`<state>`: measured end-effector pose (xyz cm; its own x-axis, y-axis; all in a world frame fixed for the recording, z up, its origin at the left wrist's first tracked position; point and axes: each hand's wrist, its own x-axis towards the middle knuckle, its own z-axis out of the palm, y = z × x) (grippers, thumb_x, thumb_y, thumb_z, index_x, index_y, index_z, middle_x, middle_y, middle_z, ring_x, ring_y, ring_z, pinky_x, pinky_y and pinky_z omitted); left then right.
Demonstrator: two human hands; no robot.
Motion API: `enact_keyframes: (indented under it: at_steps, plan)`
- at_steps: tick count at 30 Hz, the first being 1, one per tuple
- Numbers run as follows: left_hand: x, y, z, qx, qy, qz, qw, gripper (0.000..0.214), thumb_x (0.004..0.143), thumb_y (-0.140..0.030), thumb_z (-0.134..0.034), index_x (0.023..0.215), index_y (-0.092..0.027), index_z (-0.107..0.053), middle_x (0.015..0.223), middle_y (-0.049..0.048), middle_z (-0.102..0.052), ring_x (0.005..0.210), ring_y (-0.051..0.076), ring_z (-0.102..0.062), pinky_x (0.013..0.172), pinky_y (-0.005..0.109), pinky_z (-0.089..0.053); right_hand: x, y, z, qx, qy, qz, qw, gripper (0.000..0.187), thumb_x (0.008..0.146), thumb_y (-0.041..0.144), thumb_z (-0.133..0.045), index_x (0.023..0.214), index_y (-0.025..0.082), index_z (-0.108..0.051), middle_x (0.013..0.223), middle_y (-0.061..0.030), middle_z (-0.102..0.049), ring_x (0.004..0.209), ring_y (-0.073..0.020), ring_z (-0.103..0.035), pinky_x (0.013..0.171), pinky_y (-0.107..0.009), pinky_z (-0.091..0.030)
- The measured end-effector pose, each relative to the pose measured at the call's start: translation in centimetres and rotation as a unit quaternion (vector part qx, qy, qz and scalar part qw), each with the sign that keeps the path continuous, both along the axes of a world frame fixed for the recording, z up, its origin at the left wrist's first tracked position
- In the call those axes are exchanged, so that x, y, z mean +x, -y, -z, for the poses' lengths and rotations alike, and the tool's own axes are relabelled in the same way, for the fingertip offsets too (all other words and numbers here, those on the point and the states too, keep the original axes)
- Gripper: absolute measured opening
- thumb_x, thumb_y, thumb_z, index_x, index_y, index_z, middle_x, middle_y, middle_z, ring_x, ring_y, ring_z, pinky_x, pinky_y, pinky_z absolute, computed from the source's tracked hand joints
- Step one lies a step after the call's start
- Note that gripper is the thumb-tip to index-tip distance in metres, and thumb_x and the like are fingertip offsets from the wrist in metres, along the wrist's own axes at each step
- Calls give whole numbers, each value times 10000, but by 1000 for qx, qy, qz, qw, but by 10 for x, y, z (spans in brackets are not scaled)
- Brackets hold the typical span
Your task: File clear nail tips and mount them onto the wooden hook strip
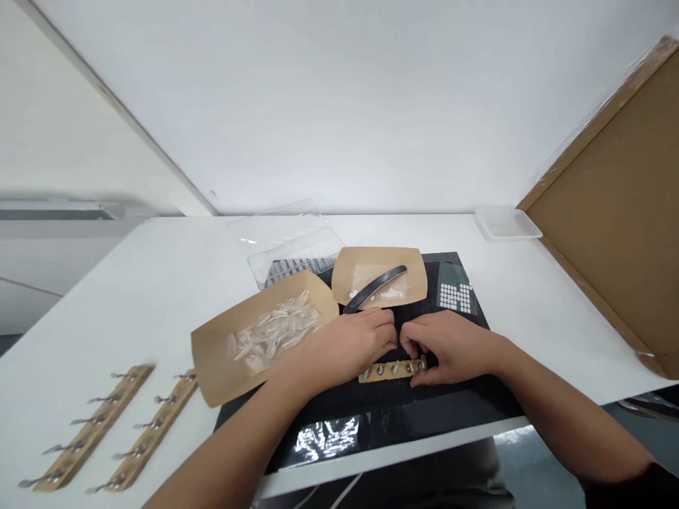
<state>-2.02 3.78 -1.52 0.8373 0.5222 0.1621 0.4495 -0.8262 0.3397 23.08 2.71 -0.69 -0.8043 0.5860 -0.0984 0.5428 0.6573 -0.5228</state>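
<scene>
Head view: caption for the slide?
Left hand and right hand meet at a wooden clip strip on a black mat, beside a file and clear nail tips.

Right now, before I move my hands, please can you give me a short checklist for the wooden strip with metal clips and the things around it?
1. Right hand on the wooden strip: ok, fingers at its right end.
2. Left hand on the strip: cannot tell, the fingers hide any contact.
3. What the metal clips hold: cannot tell, too small.
4. Nail file apart from the left hand: ok, it lies in a kraft tray.
5. Clear plastic tips inside their kraft tray: ok, none seen on the black mat.
</scene>
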Motion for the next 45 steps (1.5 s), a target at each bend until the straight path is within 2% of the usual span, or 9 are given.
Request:
enact_keyframes:
  at_steps: [4, 8, 11, 15, 22, 26, 31, 39, 45]
  plan:
    - [-4, -3, -9, 81, 82, -70, 991, 215, 1113, -254, -499, 1051, -156, -680, 1045, 80, -705, 957, 210, -689, 824, 326, -574, 2, -1, 0, -6, -8, 5, 1000, 436, 789, 356, -913, 1002, 238, -552, 919, 33, -688, 755, -147, -594, 649, -264, -342]
    - [-7, -11, -5, 174, 122, -150, 966, 171, 1093, -214, -544, 1056, -159, -702, 1039, 82, -742, 940, 212, -694, 800, 328, -569, 2, -1, 0, -13, -5, 4, 1000, 466, 788, 356, -920, 1065, 246, -563, 954, 41, -711, 787, -146, -628, 664, -267, -371]
    - [-9, -16, 2, 207, 131, -167, 955, 171, 1075, -193, -578, 999, -177, -731, 991, 61, -781, 893, 209, -693, 759, 324, -566, 2, -1, 0, -14, 0, 4, 1000, 467, 797, 366, -916, 1094, 248, -576, 957, 42, -720, 798, -148, -637, 683, -273, -394]
    - [-10, -16, 3, 210, 160, -174, 949, 171, 1063, -195, -600, 970, -191, -743, 969, 44, -813, 873, 199, -709, 768, 326, -579, 2, -1, 1, -12, -2, 0, 1000, 476, 802, 366, -912, 1124, 253, -581, 958, 47, -722, 812, -149, -643, 698, -273, -410]
    - [-16, -14, 4, 228, 155, -174, 945, 172, 1053, -226, -619, 974, -207, -770, 890, 31, -819, 799, 190, -708, 678, 297, -554, 4, -1, -2, -3, -27, 6, 1000, 503, 803, 475, -899, 1141, 245, -606, 967, 19, -722, 834, -172, -660, 729, -291, -447]
    - [-18, -13, 0, 227, 152, -139, 952, 169, 1057, -261, -627, 989, -185, -761, 812, 33, -782, 785, 194, -687, 672, 296, -546, 3, 3, -6, 17, -74, -1, 997, 474, 867, 534, -830, 1171, 233, -626, 1024, -14, -718, 894, -184, -661, 791, -316, -492]
    - [-14, -8, -9, 192, 121, -63, 972, 254, 1075, -268, -570, 902, -183, -736, 796, 50, -744, 791, 206, -644, 728, 330, -556, -2, 9, -2, 58, -80, -25, 995, 316, 961, 448, -747, 1171, 227, -666, 1068, -50, -715, 923, -198, -657, 798, -333, -517]
    - [-14, -10, -5, 209, 105, -63, 970, 291, 1070, -245, -549, 841, -175, -714, 781, 56, -728, 785, 216, -603, 752, 349, -550, -8, 12, 7, 58, -94, -41, 993, 138, 1013, 288, -682, 1133, 230, -715, 1090, -59, -733, 989, -203, -686, 829, -331, -547]
    - [-14, -8, -7, 229, 97, -61, 967, 295, 1074, -251, -543, 840, -172, -705, 792, 53, -730, 764, 208, -580, 728, 339, -531, -8, 10, 4, 42, -88, -19, 995, 87, 991, 214, -661, 1053, 210, -721, 981, -39, -723, 882, -183, -669, 805, -323, -538]
